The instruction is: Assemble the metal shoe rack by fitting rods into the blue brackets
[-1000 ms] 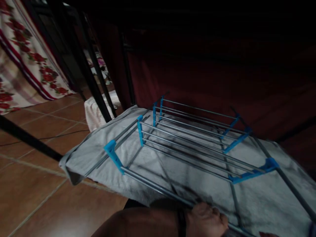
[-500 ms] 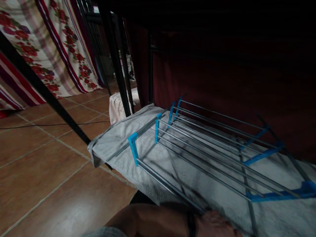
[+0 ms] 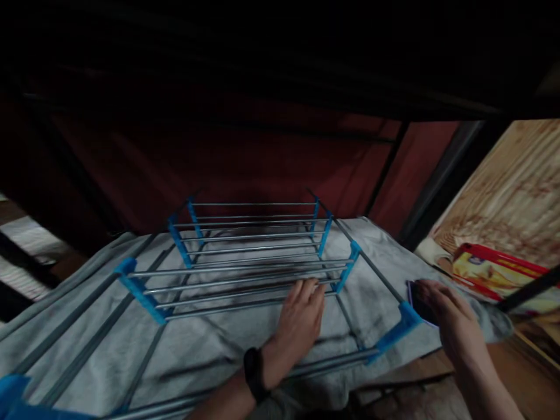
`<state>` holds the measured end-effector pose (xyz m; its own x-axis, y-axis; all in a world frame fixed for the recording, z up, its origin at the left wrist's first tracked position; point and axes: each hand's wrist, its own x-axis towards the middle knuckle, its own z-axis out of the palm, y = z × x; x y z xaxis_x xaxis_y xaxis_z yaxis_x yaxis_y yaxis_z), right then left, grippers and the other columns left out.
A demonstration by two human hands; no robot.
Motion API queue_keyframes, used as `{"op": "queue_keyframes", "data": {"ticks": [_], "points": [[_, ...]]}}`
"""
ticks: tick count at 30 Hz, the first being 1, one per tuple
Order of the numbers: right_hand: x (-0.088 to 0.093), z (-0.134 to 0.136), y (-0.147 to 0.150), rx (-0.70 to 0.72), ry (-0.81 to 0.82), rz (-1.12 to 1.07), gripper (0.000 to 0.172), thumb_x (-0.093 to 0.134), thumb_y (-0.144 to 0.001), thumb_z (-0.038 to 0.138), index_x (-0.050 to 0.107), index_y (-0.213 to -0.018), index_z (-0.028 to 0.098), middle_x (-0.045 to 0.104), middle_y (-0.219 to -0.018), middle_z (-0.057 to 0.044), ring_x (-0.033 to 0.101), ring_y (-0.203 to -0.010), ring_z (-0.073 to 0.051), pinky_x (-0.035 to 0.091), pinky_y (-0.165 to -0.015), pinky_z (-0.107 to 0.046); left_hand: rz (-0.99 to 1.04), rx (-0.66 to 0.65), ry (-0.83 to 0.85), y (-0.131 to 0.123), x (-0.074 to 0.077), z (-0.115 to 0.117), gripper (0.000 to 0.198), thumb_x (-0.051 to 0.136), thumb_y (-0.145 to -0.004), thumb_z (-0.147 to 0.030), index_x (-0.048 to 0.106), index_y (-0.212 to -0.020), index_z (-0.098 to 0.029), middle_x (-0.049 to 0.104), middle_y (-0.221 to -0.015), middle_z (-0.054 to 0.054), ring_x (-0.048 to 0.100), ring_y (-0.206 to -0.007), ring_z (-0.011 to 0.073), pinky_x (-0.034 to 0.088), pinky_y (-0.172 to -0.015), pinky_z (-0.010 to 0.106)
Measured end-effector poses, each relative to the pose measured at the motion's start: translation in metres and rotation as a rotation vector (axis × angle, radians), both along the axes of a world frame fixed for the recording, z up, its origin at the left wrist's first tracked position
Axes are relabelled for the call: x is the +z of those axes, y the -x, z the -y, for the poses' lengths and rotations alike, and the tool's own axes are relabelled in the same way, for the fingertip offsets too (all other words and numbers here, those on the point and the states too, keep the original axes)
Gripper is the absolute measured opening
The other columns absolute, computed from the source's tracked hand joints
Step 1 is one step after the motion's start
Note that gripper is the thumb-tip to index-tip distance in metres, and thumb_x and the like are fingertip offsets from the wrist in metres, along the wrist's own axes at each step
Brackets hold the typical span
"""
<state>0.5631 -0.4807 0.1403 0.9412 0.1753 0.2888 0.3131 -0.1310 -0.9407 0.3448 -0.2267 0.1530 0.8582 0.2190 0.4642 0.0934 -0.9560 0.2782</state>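
A drying rack (image 3: 245, 256) of grey metal rods and blue plastic joints lies flat on a grey towel (image 3: 210, 344) spread on the floor. My left hand (image 3: 301, 318), with a black watch on its wrist, rests on the near rods with its fingers stretched out and holds nothing. My right hand (image 3: 446, 318) is at the rack's right corner, next to a blue joint (image 3: 400, 329). Its fingers are curled round a dark flat object (image 3: 416, 298) with a purple edge, which I cannot name for sure.
A dark red cloth (image 3: 245, 157) hangs behind the rack under a dark frame. A black metal post (image 3: 437, 181) slants at the right. Beyond it lie a wooden board (image 3: 516, 192) and a red and yellow packet (image 3: 494, 271).
The view has swung to the right, away from the flowered curtain. My left hand has moved forward onto the rods, and my right hand has come into view holding the dark object.
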Motion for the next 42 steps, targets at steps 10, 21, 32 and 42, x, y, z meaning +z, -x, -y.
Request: {"op": "queue_keyframes", "data": {"ticks": [10,21,32,42], "points": [[0.049,-0.121,-0.049,0.533,0.243,-0.136,0.045,0.069,-0.069,0.049,0.069,-0.103,0.019,0.068,-0.110,-0.009,0.061,-0.102,-0.027,0.048,-0.094,-0.041,-0.188,-0.102,-0.195,-0.112,0.032,-0.019,0.024,0.038,-0.097,-0.016,0.055,-0.114,-0.016,0.060,-0.113,0.010,0.055,-0.108,0.0232,0.042,-0.098,0.038],[0.015,-0.145,-0.062,0.595,0.217,-0.125,0.056,0.060,-0.073,0.065,0.066,-0.101,0.017,0.067,-0.089,-0.005,0.061,-0.090,-0.024,0.049,-0.087,-0.036,-0.261,-0.154,-0.151,-0.143,0.030,-0.028,0.044,0.045,-0.086,-0.004,0.054,-0.124,-0.024,0.065,-0.110,0.005,0.064,-0.099,0.0208,0.049,-0.078,0.030],[0.014,-0.144,-0.060,0.608,0.216,-0.113,0.061,0.054,-0.081,0.070,0.066,-0.110,0.018,0.069,-0.101,-0.008,0.062,-0.096,-0.025,0.047,-0.095,-0.041,-0.237,-0.146,-0.115,-0.143,0.035,-0.030,0.042,0.038,-0.091,-0.009,0.054,-0.126,-0.027,0.065,-0.108,0.004,0.065,-0.095,0.0197,0.047,-0.076,0.030],[0.019,-0.142,-0.063,0.614,0.298,-0.096,0.041,0.052,-0.080,0.047,0.066,-0.106,0.019,0.067,-0.089,-0.004,0.061,-0.087,-0.022,0.048,-0.091,-0.038,-0.250,-0.183,-0.175,-0.141,0.034,-0.031,0.045,0.037,-0.091,-0.006,0.048,-0.131,-0.024,0.063,-0.109,0.006,0.064,-0.094,0.0202,0.048,-0.077,0.031]]}}
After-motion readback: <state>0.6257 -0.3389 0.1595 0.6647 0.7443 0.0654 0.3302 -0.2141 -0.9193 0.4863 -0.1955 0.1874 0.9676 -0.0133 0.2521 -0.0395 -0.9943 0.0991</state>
